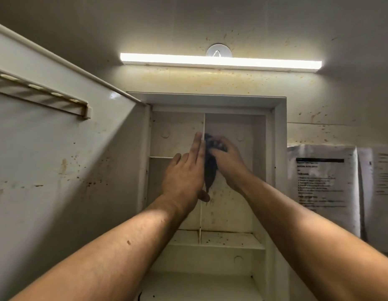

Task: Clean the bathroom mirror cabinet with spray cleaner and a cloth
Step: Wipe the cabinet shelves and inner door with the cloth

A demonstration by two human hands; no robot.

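- The wall (319,101) is big and pale, with lots of small brown and yellow spots on it.
- The cabinet door (58,159) is swung wide open on the left. Its inside face is dirty with brown specks and fills that whole side.
- The cabinet (279,148) sits in the wall in the middle. It is white inside and has brown spots on its back.
- Two sheets of paper (323,181) with writing hang on the wall just to the right of the cabinet. The words are too blurry to read.
- A long light (221,61) glows above the cabinet.
- A rail (41,94) with little slots runs across the top of the door.
- A shelf (232,237) crosses the cabinet low down, with dark crumbs on it.
- A thin upright divider (203,124) splits the top part of the cabinet in two.
- The left hand (186,172) is flat, with straight fingers up by the divider. It holds nothing and hides part of the divider.
- The right hand (227,161) has its fingers curled round the cloth, in the right half.
- The cloth (210,168) is dark and bunched. It hangs between the two hands, right by the divider.
- A small round hook (218,51) sticks on the wall just over the light.
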